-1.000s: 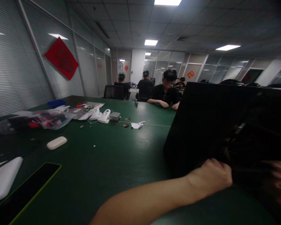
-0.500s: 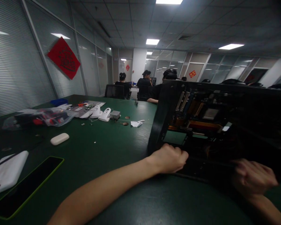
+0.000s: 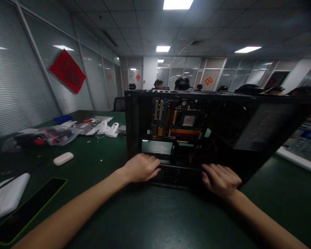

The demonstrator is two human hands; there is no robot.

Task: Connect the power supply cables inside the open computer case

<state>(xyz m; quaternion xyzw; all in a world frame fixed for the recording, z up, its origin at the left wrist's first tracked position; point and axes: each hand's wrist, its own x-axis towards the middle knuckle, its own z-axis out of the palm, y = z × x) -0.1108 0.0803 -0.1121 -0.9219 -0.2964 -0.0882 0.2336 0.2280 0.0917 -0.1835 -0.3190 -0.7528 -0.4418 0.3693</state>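
Observation:
A black computer case (image 3: 184,178) with an open side stands before me, its inside facing me. Inside are a motherboard (image 3: 181,121) and, at the right, a labelled metal power supply box (image 3: 261,121). My left hand (image 3: 143,168) is closed over the case's near lower edge, left of the middle. My right hand (image 3: 221,178) grips the same edge farther right, its fingers curled over it. The fingertips of both hands are partly hidden behind the edge.
On the green table (image 3: 101,193) at the left lie a phone with a green rim (image 3: 28,211), a white device (image 3: 10,197), a white oval case (image 3: 63,159) and a plastic bag of parts (image 3: 46,136). Bottles (image 3: 308,138) stand at the right. People sit beyond the case.
The computer case has moved left and turned to face me more squarely. Both hands have travelled left with it, still on its edge. The view has shifted slightly.

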